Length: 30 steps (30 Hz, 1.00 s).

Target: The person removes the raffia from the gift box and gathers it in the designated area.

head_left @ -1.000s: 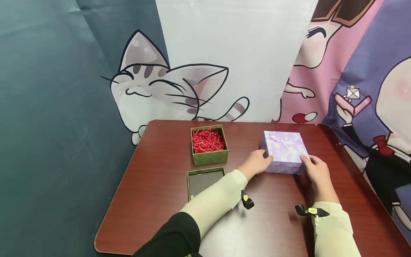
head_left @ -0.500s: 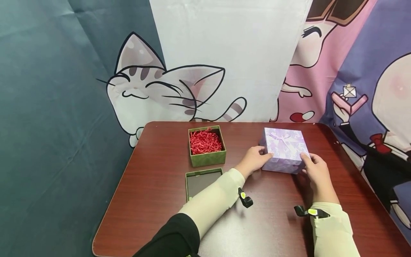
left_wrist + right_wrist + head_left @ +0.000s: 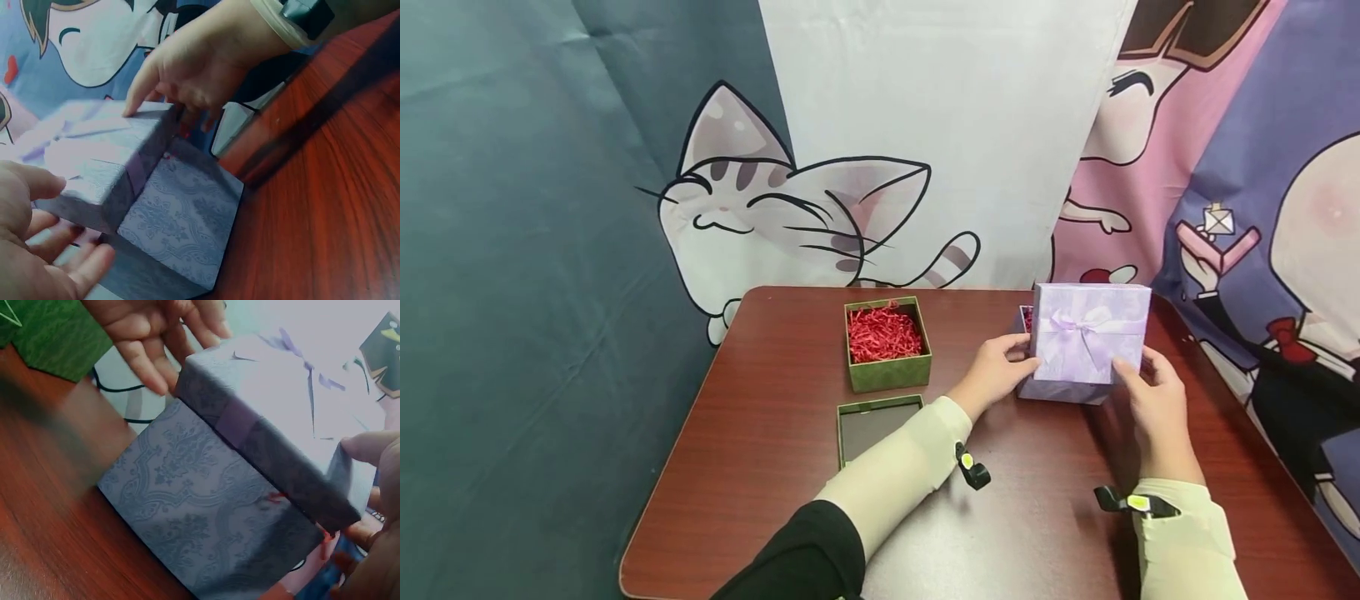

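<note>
A lavender gift box lid [image 3: 1086,337] with a ribbon bow is tilted up over its patterned box base [image 3: 1067,392]. The left hand [image 3: 994,377] holds the lid's left edge, thumb on top and fingers below, as the left wrist view shows. At the opposite edge the right hand [image 3: 1157,408] pinches the lid, its thumb [image 3: 369,449] on the top face. Red shreds show at the base's rim by the back left corner and, in the right wrist view, red strands hang under the lid's near corner. Most of the base's inside is hidden behind the lid.
Left of the lavender box stands an open green box [image 3: 891,371] filled with red paper shreds [image 3: 883,335]. In front of it lies a green-edged lid [image 3: 876,425], partly covered by the left sleeve. The brown table [image 3: 737,467] reaches a cartoon-printed backdrop [image 3: 985,125].
The lid was seated flat on the lavender box; now it is raised and tilted toward the person, uncovering part of the base's rim. Both hands have stayed at its sides, the right rising slightly.
</note>
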{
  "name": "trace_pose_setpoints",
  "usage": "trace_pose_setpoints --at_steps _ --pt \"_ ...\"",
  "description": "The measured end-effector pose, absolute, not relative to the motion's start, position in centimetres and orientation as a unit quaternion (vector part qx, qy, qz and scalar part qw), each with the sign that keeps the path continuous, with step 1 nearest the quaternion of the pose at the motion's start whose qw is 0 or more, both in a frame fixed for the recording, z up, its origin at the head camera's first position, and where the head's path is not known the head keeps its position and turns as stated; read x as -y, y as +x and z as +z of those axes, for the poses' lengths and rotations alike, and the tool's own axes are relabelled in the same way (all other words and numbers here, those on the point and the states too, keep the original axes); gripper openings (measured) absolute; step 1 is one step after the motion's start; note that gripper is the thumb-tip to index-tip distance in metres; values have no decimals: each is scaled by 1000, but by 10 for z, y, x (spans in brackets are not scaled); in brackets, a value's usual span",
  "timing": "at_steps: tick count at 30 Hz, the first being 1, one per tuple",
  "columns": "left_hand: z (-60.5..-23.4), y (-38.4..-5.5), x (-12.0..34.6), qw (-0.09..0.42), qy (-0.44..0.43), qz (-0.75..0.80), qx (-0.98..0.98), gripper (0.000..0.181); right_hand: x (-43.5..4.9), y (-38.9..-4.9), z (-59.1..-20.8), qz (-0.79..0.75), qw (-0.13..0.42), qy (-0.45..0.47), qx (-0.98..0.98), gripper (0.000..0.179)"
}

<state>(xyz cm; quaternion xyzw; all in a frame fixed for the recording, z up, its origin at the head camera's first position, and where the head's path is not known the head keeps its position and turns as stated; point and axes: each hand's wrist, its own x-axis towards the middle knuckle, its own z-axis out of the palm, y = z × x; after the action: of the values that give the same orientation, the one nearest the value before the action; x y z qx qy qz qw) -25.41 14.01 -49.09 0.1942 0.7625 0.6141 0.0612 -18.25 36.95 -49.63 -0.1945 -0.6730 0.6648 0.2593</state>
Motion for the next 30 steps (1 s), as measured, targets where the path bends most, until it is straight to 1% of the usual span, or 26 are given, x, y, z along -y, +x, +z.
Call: trace_pose_setpoints --at_steps 2,4,6,8,10,12,13,15,18,20,23,27,30 --pt "-493 -250 -135 55 224 623 -747 44 -369 -172 -495 674 272 -170 665 44" --pt "-496 -246 -128 59 258 617 -741 40 -372 -158 -495 680 261 -131 673 46" --pt "-498 -241 -121 60 303 578 -755 34 -376 -146 -497 668 248 -72 698 47" --pt "-502 -238 -114 46 369 491 -787 29 -382 -134 -503 632 231 8 740 46" --pt "-505 -236 -109 13 439 374 -817 28 -388 -126 -512 577 226 80 781 43" --pt "-510 -235 -108 -20 494 265 -828 27 -392 -120 -524 525 223 134 810 38" --pt "-513 -234 -107 -26 515 221 -828 25 -393 -118 -531 501 219 150 824 36" --pt "-518 -231 -108 -16 538 166 -826 22 -393 -115 -544 453 215 158 851 34" --pt "-524 -226 -109 9 545 115 -830 19 -392 -110 -559 406 207 158 876 35" --pt "-526 -222 -110 26 545 99 -832 19 -392 -105 -566 408 194 153 879 38" --pt "-523 -219 -108 51 551 96 -828 21 -392 -99 -571 405 190 151 881 39" --pt "-504 -216 -98 72 549 131 -823 28 -394 -99 -561 364 200 152 897 42" --pt "-476 -215 -72 52 523 187 -830 34 -391 -106 -543 323 219 152 908 44"
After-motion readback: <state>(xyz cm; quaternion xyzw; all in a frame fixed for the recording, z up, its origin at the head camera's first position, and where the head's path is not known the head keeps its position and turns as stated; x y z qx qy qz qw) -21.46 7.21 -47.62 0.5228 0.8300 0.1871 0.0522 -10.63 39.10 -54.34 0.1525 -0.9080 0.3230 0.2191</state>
